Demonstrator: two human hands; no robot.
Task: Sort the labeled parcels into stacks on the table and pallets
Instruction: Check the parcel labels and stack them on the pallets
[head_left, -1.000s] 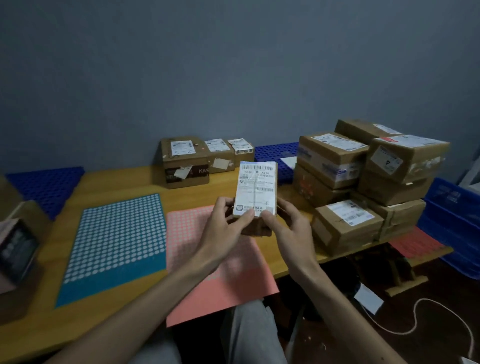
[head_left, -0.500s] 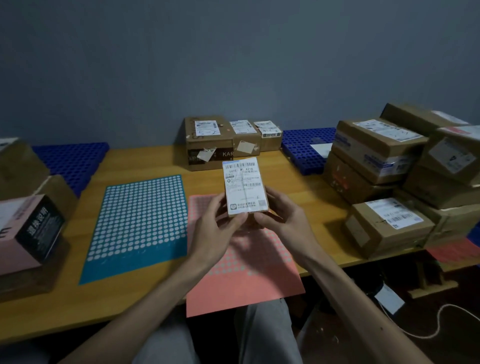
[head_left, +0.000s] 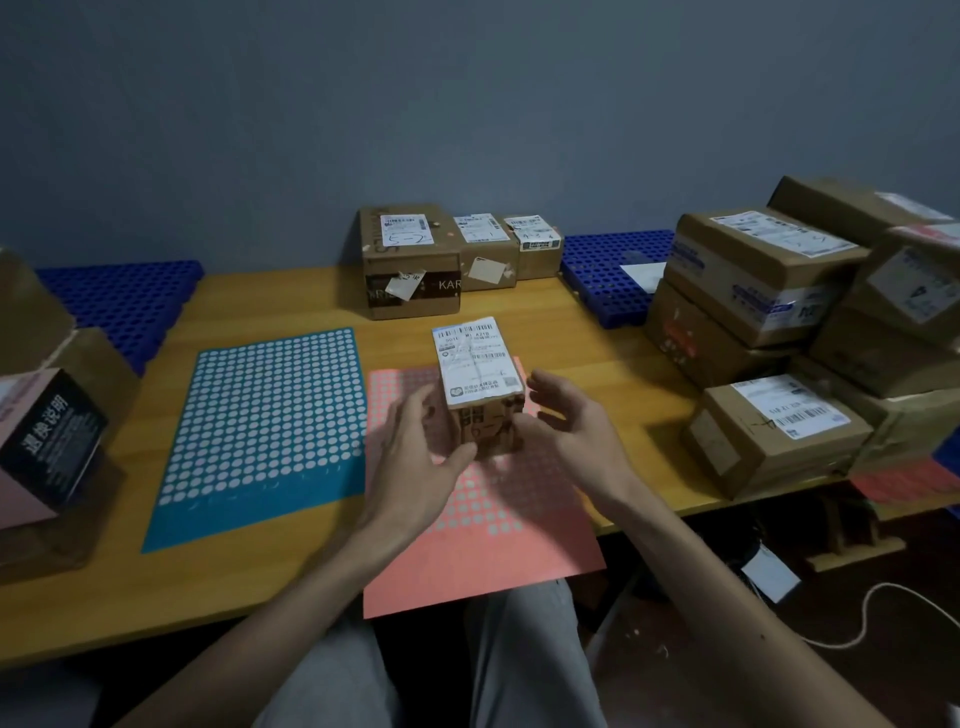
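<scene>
A small brown parcel (head_left: 475, 366) with a white barcode label on top sits between my hands, low over the pink dotted sheet (head_left: 493, 545). My left hand (head_left: 415, 462) grips its left side, thumb under the front face. On the right, my right hand (head_left: 571, 431) cups it with the thumb against the front corner and the fingers loosely spread. Three labeled parcels (head_left: 410, 260) stand in a row at the back of the wooden table (head_left: 597, 353). A stack of larger labeled parcels (head_left: 753, 270) fills the right end.
A teal dotted sheet (head_left: 265, 415) lies left of the pink one. Blue pallets sit at the back left (head_left: 130, 301) and back right (head_left: 602, 270). A pink-and-black box (head_left: 47, 447) and brown cartons stand at the left edge. A white cable (head_left: 857, 613) runs across the floor.
The parcel has tipped from upright, label facing me, to lying flatter and lower over the pink sheet. My right fingers have loosened. The view has shifted left.
</scene>
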